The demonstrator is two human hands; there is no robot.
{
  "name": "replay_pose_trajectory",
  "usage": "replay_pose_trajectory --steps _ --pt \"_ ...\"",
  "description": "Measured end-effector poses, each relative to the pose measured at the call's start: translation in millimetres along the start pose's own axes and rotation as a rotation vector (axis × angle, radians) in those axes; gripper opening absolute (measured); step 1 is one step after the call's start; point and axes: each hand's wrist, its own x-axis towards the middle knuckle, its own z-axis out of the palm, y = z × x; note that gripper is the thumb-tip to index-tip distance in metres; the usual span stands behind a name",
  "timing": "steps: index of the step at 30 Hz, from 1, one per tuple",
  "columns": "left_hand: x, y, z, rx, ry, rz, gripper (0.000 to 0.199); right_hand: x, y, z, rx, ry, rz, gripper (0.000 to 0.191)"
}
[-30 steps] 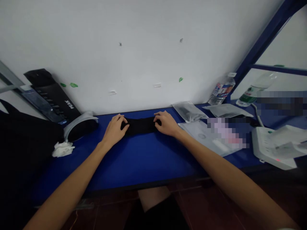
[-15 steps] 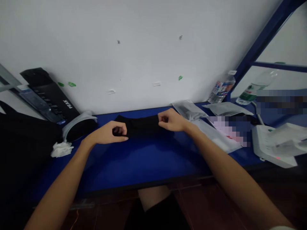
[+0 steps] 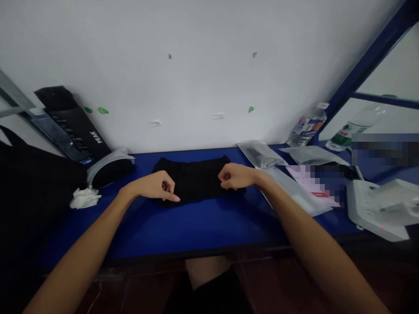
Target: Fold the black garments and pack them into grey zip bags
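A folded black cloth (image 3: 198,179) lies spread across the blue tabletop in front of me. What kind of garment or cloth it is does not show. My left hand (image 3: 160,186) rests on its left part, fingers curled in and thumb stretched along the fabric. On the right part, my right hand (image 3: 237,175) has its fingers bent and pinched together against the cloth. The undersides of both hands, where they meet the fabric, are partly hidden.
Left stand a black PEAK package (image 3: 77,124), a clear bottle (image 3: 60,135), crumpled tissue (image 3: 85,198) and a black bag (image 3: 36,196). Right are plastic pouches (image 3: 262,153), a pink paper (image 3: 310,185), two bottles (image 3: 307,126) and a white device (image 3: 376,213). A white wall (image 3: 209,78) rises behind.
The black cloth now lies wider and flatter, reaching nearer to me. My hands have come slightly down the picture, over the cloth. The view has shifted a little.
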Motion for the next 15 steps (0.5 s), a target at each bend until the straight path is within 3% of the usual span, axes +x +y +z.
replay_pose_trajectory --steps 3,6,8,12,15 --pt "0 2 2.9 -0.059 -0.090 -0.060 0.045 3 3 6 0.103 -0.215 0.127 0.016" --pt "-2 5 3.5 -0.118 -0.203 -0.116 0.048 5 6 9 0.139 -0.227 0.115 0.014" --pt "-1 6 3.6 -0.143 -0.153 -0.088 0.050 8 6 10 0.134 -0.091 0.072 0.011" --pt "7 4 6.2 -0.091 0.229 0.057 0.050 14 4 13 0.000 0.319 0.034 0.012" --pt "13 1 10.3 -0.010 0.334 0.095 0.052 18 2 17 -0.079 0.408 0.055 0.017"
